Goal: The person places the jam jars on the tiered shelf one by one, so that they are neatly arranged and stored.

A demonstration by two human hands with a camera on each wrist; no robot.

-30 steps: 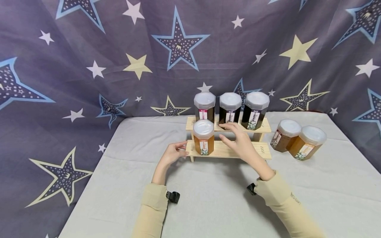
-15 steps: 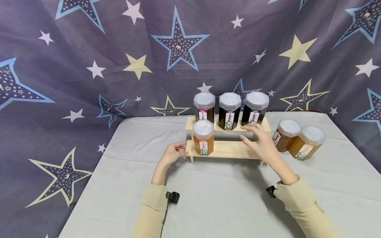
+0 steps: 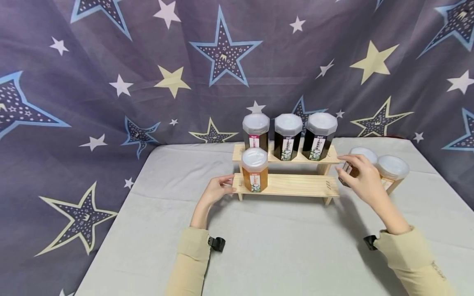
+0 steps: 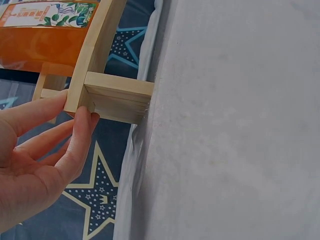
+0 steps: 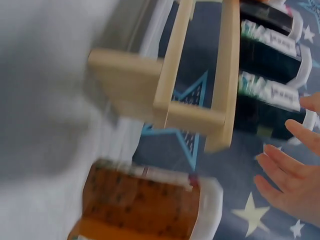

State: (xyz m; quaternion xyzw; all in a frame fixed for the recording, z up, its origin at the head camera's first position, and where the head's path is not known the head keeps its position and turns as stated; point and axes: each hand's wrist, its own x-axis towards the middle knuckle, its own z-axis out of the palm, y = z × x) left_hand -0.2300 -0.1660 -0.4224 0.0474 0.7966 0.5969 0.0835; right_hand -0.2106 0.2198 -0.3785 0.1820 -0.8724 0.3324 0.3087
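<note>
My left hand (image 3: 214, 190) pinches the left end of the lower tier of a two-step wooden display rack (image 3: 296, 185). In the left wrist view, the thumb and fingertips meet at the board's corner (image 4: 75, 100). An amber jar (image 3: 255, 181) with a frosted lid stands at the left of that tier. My right hand (image 3: 364, 181) holds nothing, its fingers spread, and overlaps a brown jar (image 3: 363, 154) in the head view. Beside it an amber jar (image 3: 393, 166) is partly hidden by the hand. The right wrist view shows the brown jar (image 5: 142, 200) below the fingers.
On the upper tier stand three dark jars: the left one (image 3: 256, 125), the middle one (image 3: 287, 137) and the right one (image 3: 319, 137). The table (image 3: 281, 242) has a pale cloth. A star-patterned curtain (image 3: 281, 74) hangs behind.
My right hand has moved right, from in front of the upper tier's middle jar to over the two jars beside the rack. My left hand has stayed at the rack.
</note>
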